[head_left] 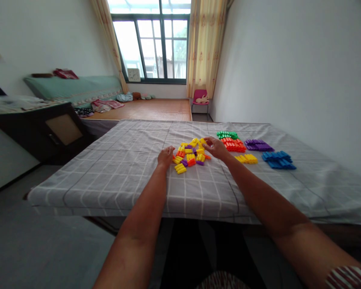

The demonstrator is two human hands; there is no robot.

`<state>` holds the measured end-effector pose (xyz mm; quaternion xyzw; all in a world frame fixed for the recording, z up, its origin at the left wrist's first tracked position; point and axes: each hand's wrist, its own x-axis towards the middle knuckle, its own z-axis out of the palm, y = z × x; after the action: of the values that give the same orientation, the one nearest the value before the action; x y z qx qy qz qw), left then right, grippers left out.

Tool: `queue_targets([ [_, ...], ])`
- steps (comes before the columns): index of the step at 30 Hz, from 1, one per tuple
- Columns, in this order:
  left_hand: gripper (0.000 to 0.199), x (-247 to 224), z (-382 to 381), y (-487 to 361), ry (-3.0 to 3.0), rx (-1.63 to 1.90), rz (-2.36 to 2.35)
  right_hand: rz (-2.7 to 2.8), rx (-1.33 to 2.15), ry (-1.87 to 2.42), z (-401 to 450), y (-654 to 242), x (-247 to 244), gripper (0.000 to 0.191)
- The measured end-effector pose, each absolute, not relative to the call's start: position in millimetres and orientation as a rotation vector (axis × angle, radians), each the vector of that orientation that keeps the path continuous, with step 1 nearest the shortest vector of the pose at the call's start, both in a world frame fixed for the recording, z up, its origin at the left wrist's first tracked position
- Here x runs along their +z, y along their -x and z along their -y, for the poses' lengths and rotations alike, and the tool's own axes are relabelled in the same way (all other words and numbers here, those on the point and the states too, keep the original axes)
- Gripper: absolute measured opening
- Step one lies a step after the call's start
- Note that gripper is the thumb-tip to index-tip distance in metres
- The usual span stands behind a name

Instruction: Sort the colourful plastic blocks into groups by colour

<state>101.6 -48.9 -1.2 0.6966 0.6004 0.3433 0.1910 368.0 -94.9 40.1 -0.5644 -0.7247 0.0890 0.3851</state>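
A loose pile of small ridged plastic blocks (190, 157), mostly yellow with some orange and purple, lies on the bed's grey checked cloth. At the pile's far right edge, my right hand (216, 148) has its thumb and fingers closed on a yellow plastic block (202, 142). My left hand (165, 156) rests at the left side of the pile, fingers curled together close to the orange and yellow blocks. Whatever may be inside those left fingers is hidden from view.
Right of the pile, blocks lie grouped by colour: green (227, 135), orange (234, 145), yellow (246, 159), purple (259, 145) and blue (278, 160). A white wall (303, 72) runs along the right. A pink chair (200, 97) stands beyond the checked cloth (108, 172).
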Motion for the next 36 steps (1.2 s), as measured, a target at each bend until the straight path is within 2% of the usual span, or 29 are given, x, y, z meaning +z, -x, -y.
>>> queue_targets([
  [5, 0.049, 0, 49, -103, -1.933, 0.982, -1.698, 1.688, 0.498, 1.420, 114, -401, 31, 0.034],
  [8, 0.049, -1, 48, -102, -1.928, 0.994, -1.693, 1.616, 0.542, 1.396, 122, -418, 28, 0.035],
  [14, 0.051, -3, 45, -101, -1.919, 1.000, -1.683, 1.563, 0.211, 1.778, 135, -462, 39, 0.035],
  [23, 0.050, -2, 47, -102, -1.938, 1.004, -1.684, 1.967, -0.232, 2.181, 145, -454, 34, 0.047],
  [29, 0.049, -3, 45, -102, -1.938, 0.988, -1.685, 2.350, -0.051, 1.833, 137, -474, 39, 0.052],
  [36, 0.049, -5, 45, -101, -1.936, 0.998, -1.677, 2.332, 0.020, 1.937, 136, -482, 27, 0.045],
])
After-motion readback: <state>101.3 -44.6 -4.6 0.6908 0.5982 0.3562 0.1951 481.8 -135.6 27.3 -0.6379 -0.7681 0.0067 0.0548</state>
